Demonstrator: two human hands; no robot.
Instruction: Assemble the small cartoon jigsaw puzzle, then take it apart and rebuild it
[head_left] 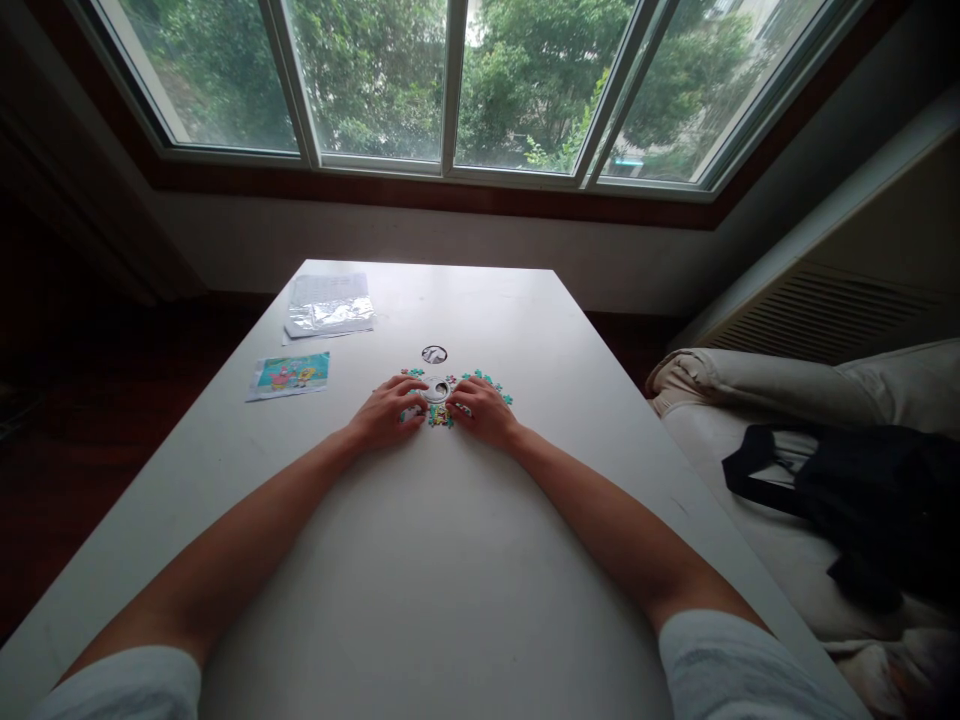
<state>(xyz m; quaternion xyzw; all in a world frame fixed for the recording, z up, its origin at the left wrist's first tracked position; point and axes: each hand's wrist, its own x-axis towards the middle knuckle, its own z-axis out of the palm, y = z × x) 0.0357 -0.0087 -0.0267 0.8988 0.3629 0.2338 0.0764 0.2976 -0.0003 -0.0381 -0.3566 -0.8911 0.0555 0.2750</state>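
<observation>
On the white table [442,540], a small round silvery tin [437,391] sits between my two hands, and a dark rounded spot shows inside it. My left hand [390,410] rests on the tabletop with bent fingers, its fingertips at the tin's left rim. From the other side, the curled fingers of my right hand [484,408] meet the right rim. Teal jigsaw pieces [487,380] lie scattered around and partly under both hands. Just in front of my body-side of the tin is a patch of yellowish and teal jigsaw pieces [441,416]. Beyond it lies a round shiny lid [433,354].
A colourful cartoon picture sheet [291,376] lies left of my hands. Farther back is a clear plastic bag with papers [330,305]. To the right stands a pale sofa [697,440] with a dark bag [862,490] on it. A window [450,90] spans the far wall.
</observation>
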